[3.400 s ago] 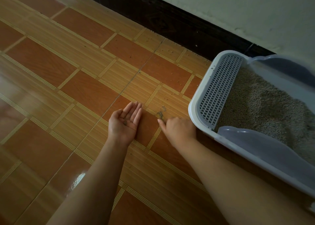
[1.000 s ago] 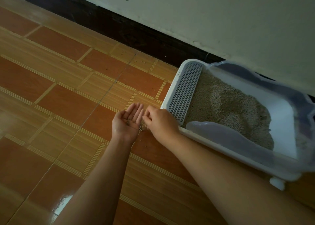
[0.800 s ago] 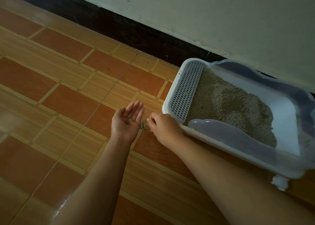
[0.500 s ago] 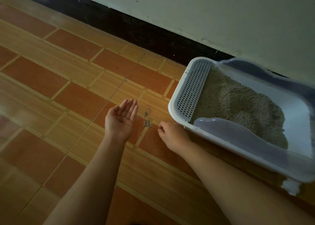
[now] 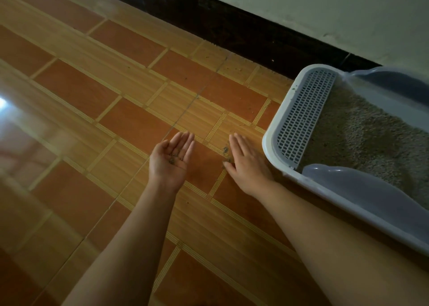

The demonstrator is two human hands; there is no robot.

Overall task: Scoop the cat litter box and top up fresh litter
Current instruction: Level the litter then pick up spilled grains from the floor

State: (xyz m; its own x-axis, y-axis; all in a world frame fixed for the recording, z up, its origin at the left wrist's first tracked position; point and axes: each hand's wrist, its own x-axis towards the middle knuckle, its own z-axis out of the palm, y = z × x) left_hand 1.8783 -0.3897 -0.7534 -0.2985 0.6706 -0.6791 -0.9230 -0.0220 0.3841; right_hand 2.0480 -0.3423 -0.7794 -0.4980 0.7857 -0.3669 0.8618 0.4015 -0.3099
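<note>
A white litter box (image 5: 270, 129) with a grid step (image 5: 301, 117) and a translucent grey rim guard (image 5: 362, 187) stands on the floor at the right, filled with pale grey litter (image 5: 362, 138). My left hand (image 5: 170, 160) is held palm up above the floor, fingers straight, with a few litter grains (image 5: 173, 160) lying in the palm. My right hand (image 5: 246, 163) lies flat on the floor just left of the box, fingers straight. A small clump of spilled grains (image 5: 225, 151) sits on the tile by its thumb side.
The orange and tan tiled floor (image 5: 104, 110) stretches to the left with a bright glare spot at the far left. A dark skirting board (image 5: 232, 27) and a pale wall (image 5: 325, 8) run behind the box. Stray grains dot the tiles near the skirting.
My right hand has gone from curled fingers to flat on the floor beside the spilled grains. The left palm stays up with grains in it. The view has shifted so the box sits further right.
</note>
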